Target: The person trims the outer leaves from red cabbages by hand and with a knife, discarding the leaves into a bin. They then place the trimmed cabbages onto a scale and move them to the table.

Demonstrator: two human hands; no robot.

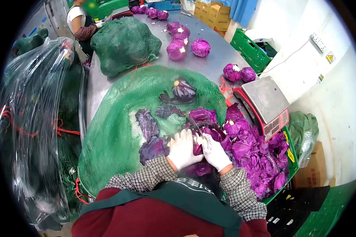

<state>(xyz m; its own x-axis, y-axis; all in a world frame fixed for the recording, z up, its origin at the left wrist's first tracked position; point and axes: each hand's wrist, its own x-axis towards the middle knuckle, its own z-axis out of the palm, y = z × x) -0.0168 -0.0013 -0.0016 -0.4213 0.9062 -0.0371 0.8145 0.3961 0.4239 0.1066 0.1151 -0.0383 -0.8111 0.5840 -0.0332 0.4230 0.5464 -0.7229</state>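
Note:
My left hand (183, 151) wears a white glove and presses against a red cabbage (197, 148), its fingers curved over the near side. My gloved right hand (215, 153) is closed beside it, on a knife (194, 125) whose blade points up and away; the handle is hidden in the hand. Pale cut stem shows between the hands. A green mesh sack (114, 118) lies spread ahead of me, with dark loose outer leaves (147, 124) and a dark whole cabbage (184, 91) on it. Peeled purple leaves (245, 148) are heaped to the right of my hands.
The leaves fill a green crate (292, 152) at right, beside a red scale (265, 100). Trimmed cabbages (201, 47) stand along the metal table (221, 55). A full green sack (124, 45) sits at far left, near another person (81, 23). Plastic-wrapped sacks (35, 118) stand left.

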